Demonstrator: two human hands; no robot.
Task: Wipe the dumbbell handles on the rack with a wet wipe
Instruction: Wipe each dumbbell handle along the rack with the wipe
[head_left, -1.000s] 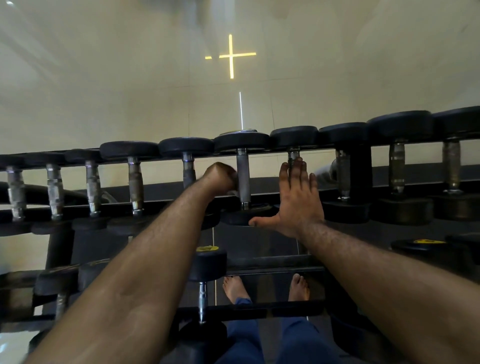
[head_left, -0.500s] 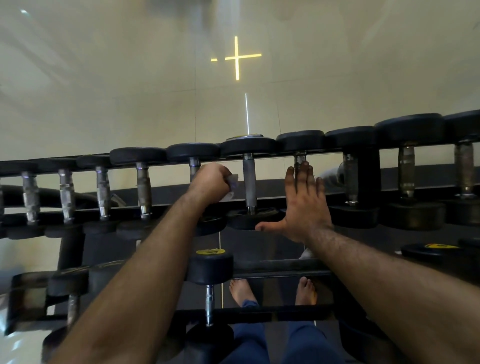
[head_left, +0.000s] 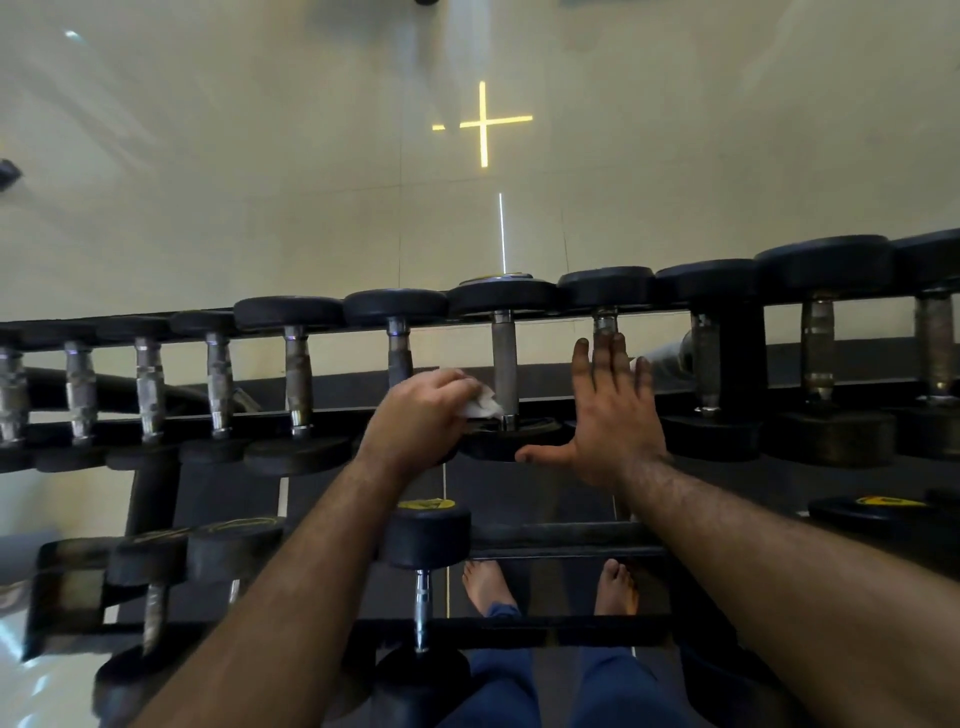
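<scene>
The left hand (head_left: 418, 415), fingers clenched round the wet wipe (head_left: 480, 404), had slid down from the handle's (head_left: 504, 364) middle to its lower end. The right hand (head_left: 608, 415) stayed flat, fingers released, over the neighbouring dumbbell. That handle looked nearly done.

Bare forearms, bare feet (head_left: 550, 587), blue trousers (head_left: 561, 686).
</scene>
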